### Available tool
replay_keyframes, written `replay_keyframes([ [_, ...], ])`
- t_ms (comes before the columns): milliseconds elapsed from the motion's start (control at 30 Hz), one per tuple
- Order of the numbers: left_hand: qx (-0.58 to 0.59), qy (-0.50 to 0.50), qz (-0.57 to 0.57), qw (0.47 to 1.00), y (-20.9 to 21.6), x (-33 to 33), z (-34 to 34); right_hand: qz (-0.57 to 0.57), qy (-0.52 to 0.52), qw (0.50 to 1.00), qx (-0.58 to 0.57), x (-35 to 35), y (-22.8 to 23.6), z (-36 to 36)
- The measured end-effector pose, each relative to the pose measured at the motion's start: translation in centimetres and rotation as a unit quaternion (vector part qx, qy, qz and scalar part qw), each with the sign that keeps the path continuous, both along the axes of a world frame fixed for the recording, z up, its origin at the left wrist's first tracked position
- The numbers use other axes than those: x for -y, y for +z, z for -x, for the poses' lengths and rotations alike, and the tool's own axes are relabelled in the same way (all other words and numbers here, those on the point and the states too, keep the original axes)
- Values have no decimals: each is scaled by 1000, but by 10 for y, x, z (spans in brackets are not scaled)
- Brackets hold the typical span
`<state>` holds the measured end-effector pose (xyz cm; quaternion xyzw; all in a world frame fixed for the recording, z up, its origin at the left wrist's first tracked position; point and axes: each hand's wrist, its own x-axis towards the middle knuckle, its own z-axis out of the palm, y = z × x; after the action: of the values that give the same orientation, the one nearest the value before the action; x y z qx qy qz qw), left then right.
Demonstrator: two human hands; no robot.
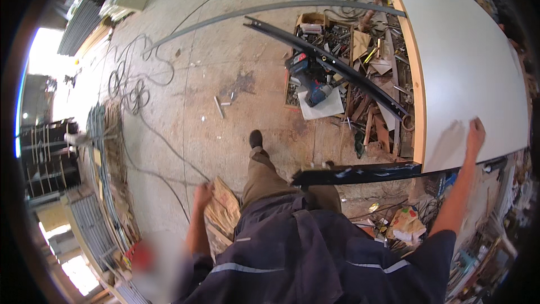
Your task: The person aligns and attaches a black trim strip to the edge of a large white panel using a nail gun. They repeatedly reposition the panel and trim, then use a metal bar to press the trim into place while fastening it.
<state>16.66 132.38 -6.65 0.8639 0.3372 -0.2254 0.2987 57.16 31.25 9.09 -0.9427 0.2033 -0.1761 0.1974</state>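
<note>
My left hand (pixel 203 192) hangs low at my left side with its fingers curled in. Nothing shows in it. My right arm reaches out over a large white panel (pixel 469 73) with a light wooden edge strip (pixel 415 79). Above that panel is my right hand (pixel 476 132), its fingers bent together, and a shadow falls beside it. What the fingers hold, if anything, is hidden. A dark metal bar (pixel 357 175) runs from in front of my legs to the panel's near corner.
A cordless drill (pixel 316 91) lies on a box of loose hardware (pixel 291 84), with a long black metal rail (pixel 332 63) across it. Scrap wood (pixel 379 126) is heaped beside the panel. Cables (pixel 135 98) trail over the concrete floor. Stacked strips (pixel 107 174) stand at left.
</note>
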Motion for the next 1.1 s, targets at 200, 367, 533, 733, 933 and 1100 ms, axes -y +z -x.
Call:
replay_keyframes([
  [200, -68, 126, 199, 969, -45, -63, 6, -9, 3, 999, 49, -272, 21, -31],
  [367, 26, 23, 179, 983, 8, -149, -153, 99, -42, 994, -23, -351, 11, -19],
  [533, 157, -177, 151, 960, 98, -121, -356, 64, -128, 989, 29, -392, 25, -31],
  [733, 305, -333, 200, 870, 195, 46, -524, 90, -192, 977, 26, -377, 26, -86],
  [933, 466, -476, 116, 737, 228, 179, -621, 149, -248, 957, 9, -356, 16, -166],
  [1100, 441, -503, 104, 736, 200, 238, -677, 230, -259, 938, -19, -368, 5, -194],
])
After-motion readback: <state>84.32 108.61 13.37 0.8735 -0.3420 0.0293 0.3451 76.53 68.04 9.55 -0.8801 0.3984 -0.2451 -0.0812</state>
